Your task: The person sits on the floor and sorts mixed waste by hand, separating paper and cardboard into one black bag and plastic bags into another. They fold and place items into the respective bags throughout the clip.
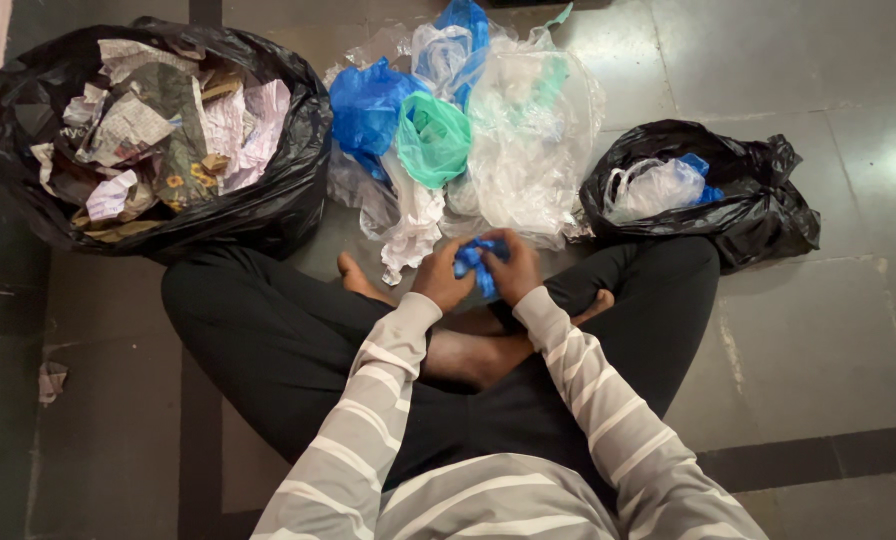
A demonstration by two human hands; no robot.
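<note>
Crossed legs (368, 350) sit nearest me on the floor (818, 340), and above them my left hand (442, 272) and right hand (513, 265) both clench a crumpled blue plastic bag (474, 262), just before the heap of plastic bags (468, 130).

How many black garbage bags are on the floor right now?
2. A large black bag full of crumpled paper sits at far left; a smaller black bag holding plastic sits at right. The plastic pile between might hide more.
</note>
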